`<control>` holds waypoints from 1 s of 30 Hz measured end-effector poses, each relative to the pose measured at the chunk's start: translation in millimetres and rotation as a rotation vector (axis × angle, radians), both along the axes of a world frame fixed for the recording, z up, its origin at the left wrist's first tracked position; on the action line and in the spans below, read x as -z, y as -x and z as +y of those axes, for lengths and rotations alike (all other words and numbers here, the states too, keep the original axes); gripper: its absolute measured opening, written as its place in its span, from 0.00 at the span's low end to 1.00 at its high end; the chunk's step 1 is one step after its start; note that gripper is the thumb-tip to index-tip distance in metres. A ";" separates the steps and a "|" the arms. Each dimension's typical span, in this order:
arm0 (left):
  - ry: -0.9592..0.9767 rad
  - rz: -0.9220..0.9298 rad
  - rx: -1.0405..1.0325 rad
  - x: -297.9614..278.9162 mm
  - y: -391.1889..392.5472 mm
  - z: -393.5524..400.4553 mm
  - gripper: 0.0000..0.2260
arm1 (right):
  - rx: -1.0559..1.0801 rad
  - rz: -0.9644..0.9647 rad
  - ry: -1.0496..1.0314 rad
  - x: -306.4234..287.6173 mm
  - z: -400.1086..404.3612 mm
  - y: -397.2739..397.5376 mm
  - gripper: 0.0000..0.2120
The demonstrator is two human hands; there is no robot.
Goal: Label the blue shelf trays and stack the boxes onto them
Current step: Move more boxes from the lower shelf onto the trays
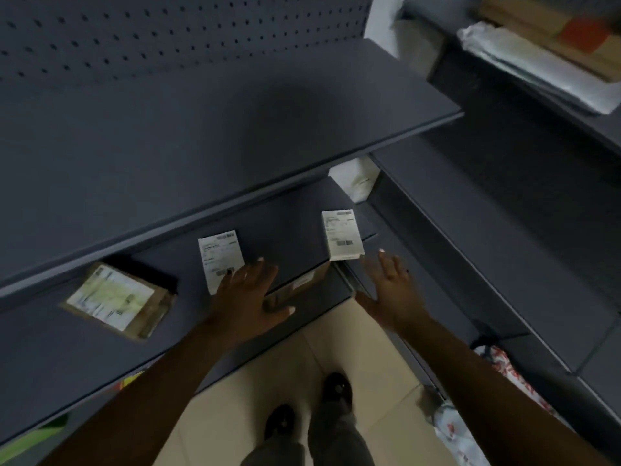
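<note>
A large box [285, 230] with a dark top and brown cardboard sides sits on the middle blue shelf tray [50, 348]. Two white printed labels lie on its top, one at the near left [215, 253] and one at the right corner [342, 234]. My left hand [245, 297] lies flat on the box's near edge, fingers spread, fingertips on the left label and thumb over the brown side. My right hand [391, 290] hovers open just right of the box's right corner, holding nothing. A smaller brown parcel [116, 301] with a pale label rests on the same tray, further left.
An upper blue shelf [201, 139] overhangs the tray, with a pegboard back [168, 31]. A white box [356, 179] stands behind the corner. Right-hand shelving [487, 213] holds plastic bags [537, 65] and cartons. A patterned bag [510, 368] lies low right. My shoes [336, 386] stand on beige tiles.
</note>
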State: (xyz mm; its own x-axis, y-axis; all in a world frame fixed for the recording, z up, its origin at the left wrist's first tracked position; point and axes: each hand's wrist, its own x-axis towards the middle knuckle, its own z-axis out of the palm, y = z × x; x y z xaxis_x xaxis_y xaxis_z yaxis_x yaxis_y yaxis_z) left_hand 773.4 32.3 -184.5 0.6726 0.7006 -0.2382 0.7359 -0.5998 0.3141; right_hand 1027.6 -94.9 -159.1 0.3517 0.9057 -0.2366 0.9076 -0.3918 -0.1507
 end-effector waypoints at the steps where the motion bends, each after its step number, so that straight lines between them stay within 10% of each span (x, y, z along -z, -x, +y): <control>1: 0.023 0.030 -0.033 8.9 -2.1 6.6 0.56 | -0.002 0.007 0.020 9.5 10.5 -7.8 0.37; 18: -0.034 0.118 -0.602 190.8 -23.0 90.9 0.40 | -0.078 -0.016 0.116 201.8 154.2 -104.1 0.46; 30: -0.223 0.124 -0.623 189.7 -32.0 84.1 0.36 | -0.101 0.139 0.043 199.2 161.8 -102.4 0.40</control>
State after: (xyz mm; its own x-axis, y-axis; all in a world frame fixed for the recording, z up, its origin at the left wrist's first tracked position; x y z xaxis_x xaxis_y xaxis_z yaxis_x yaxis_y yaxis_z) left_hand 805.4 116.4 -374.2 0.1041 0.9903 -0.0923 0.9881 -0.0925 0.1230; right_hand 1130.0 66.8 -358.2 0.2208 0.9227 -0.3161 0.9143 -0.3086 -0.2623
